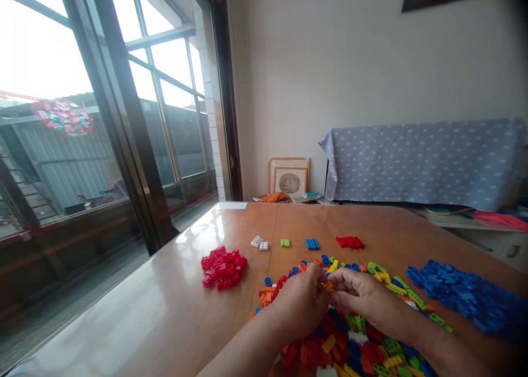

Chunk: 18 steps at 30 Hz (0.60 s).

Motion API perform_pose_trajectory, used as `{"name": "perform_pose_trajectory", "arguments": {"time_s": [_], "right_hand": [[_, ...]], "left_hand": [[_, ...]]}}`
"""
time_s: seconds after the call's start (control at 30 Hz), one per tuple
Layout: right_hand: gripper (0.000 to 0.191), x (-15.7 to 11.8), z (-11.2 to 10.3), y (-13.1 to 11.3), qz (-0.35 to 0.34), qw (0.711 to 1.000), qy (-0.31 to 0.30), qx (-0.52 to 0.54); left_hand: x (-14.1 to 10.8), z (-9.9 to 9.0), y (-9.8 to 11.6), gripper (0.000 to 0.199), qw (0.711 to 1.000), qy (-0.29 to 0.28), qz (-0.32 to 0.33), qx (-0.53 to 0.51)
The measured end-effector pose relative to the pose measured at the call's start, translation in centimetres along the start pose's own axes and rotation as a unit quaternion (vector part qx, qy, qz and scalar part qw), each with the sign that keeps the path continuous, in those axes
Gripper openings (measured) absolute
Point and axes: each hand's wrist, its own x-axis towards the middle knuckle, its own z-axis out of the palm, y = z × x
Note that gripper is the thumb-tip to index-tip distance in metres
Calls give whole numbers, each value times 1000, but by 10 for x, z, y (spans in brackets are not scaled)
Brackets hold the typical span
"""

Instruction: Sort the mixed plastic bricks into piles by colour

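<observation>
My left hand [303, 300] and my right hand [363, 297] meet above a mixed heap of toy building bricks [330, 344]. Between their fingertips is a small yellow-orange toy brick [328, 287], mostly covered by the fingers. Both hands are closed in a pinch at it. Under and around them lie red, orange, yellow, green, blue and white pieces, spread loosely over the wooden table [165, 305]. My wrists and forearms hide part of the heap.
A pile of red bricks [225, 268] sits to the left, a larger pile of blue bricks [466, 294] to the right. Beyond the heap are small groups of white bricks [259, 243], green bricks [285, 243], blue bricks [312, 244] and red bricks [350, 242].
</observation>
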Motion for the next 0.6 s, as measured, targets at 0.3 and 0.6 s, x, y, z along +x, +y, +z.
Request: {"name": "perform_pose_trajectory", "arguments": {"time_s": [0.3,0.6], "right_hand": [[34,1,-1,4,-1,997,35,-63],[25,-2,1,-5,-6,991,61,-115]], "left_hand": [[-3,-2,7,16,1000,-10,10,0],[-3,-3,9,13,1000,-5,4,12]]}}
